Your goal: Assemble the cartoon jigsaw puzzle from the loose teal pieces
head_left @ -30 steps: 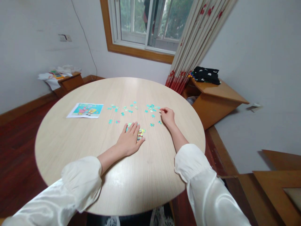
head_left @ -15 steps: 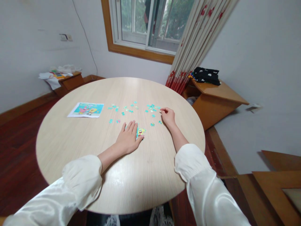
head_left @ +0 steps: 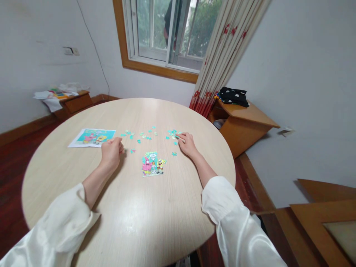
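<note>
Nearest the camera, two white sleeves reach forward over the round wooden surface [head_left: 155,222]. Between the forearms lies the partly assembled puzzle [head_left: 152,163], flat and uncovered, touched by neither hand. The left hand [head_left: 111,150] is curled into a loose fist, resting on the surface to the left of the puzzle and just short of the reference picture [head_left: 92,137]; whether it encloses a piece cannot be told. The right hand [head_left: 187,143] rests to the right of the puzzle, fingers drawn together at the near edge of the loose pieces [head_left: 151,132], apparently pinching one small piece; the piece itself is too small to confirm. The loose pieces are scattered in a band beyond both hands. Farther off: a wooden cabinet [head_left: 244,124] with dark folded cloth [head_left: 233,95], a curtain [head_left: 222,55], and a window [head_left: 167,33].
</note>
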`<move>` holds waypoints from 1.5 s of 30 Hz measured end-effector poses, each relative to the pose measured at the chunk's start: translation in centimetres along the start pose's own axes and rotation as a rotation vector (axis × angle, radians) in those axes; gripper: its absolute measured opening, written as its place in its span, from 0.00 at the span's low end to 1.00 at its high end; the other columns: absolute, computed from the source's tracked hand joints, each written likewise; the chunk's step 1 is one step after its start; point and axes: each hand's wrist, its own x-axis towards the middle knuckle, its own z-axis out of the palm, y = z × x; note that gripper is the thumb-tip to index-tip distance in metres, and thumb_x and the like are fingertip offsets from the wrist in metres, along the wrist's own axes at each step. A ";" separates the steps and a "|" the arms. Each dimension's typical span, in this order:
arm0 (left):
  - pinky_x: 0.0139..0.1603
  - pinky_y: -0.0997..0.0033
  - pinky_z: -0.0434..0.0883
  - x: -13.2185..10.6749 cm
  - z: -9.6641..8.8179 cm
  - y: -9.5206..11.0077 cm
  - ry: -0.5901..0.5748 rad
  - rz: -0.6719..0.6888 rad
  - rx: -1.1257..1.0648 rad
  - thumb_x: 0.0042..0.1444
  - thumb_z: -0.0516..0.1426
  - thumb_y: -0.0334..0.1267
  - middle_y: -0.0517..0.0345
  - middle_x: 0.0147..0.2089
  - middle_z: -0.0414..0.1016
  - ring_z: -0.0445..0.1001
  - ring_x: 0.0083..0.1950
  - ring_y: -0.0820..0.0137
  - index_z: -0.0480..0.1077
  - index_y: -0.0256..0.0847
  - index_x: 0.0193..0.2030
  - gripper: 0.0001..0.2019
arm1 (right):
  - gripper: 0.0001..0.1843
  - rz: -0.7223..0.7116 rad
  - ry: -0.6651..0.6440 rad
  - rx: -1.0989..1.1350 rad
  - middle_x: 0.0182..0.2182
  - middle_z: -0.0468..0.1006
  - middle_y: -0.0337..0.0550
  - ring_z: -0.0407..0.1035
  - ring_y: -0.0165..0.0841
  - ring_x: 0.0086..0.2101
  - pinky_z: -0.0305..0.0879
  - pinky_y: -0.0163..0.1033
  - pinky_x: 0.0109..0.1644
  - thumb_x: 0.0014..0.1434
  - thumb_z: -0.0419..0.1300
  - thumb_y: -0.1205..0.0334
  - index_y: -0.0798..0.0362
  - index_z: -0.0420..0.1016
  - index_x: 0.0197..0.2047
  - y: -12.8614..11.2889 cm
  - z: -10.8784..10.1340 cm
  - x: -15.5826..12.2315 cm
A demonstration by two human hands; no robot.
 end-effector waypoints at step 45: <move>0.13 0.80 0.45 1.0 -1.0 0.5 0.074 -0.148 -0.223 0.45 0.52 0.26 0.73 0.11 0.40 0.41 0.12 0.83 0.42 0.41 0.20 0.18 | 0.22 0.100 -0.019 -0.169 0.59 0.67 0.48 0.55 0.42 0.60 0.49 0.55 0.62 0.62 0.46 0.63 0.46 0.76 0.52 0.4 -0.7 0.9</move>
